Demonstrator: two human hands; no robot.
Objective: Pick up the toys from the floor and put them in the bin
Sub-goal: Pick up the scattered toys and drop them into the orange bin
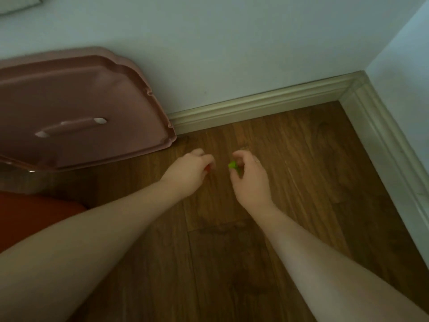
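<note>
Both hands are down by the corner of the wood floor [290, 159]: right hand [249, 176] pinches a small green toy [232, 165] in curled fingers, and left hand [189, 174] curls round something red [207, 168], barely visible. The bin with the pink lid [76, 108] sits off to the left, so the left hand is nearer, and the lid looks like it's on
</note>
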